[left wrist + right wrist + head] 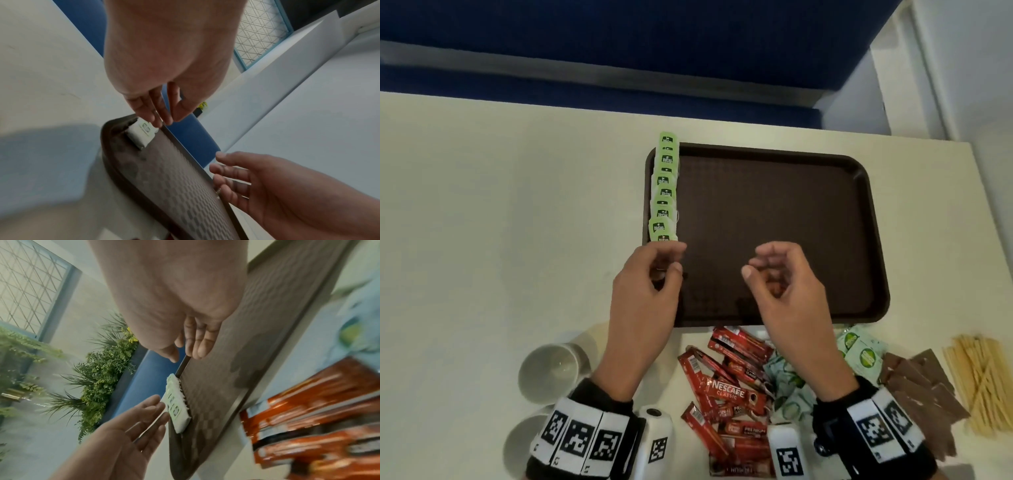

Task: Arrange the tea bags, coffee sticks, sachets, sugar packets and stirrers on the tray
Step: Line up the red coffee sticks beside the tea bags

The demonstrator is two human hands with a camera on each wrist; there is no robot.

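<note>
Both hands hover over the brown tray (774, 205), loosely curled and holding nothing.
Left hand (650, 291) nears the tea bags (664, 192); right hand (784, 284) is mid-tray. About ten tea bags line the tray's left edge; coffee sticks (726, 387), sachets (859, 353), sugar packets (921, 387) and stirrers (983, 380) lie on the table (500, 222).

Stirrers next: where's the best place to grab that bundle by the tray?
Probably mid-length, across the bundle. The stirrers lie in a loose pile running near to far, right of the brown packets. Bring the right hand down from above, thumb and fingers on the long sides; the ends splay.
</note>
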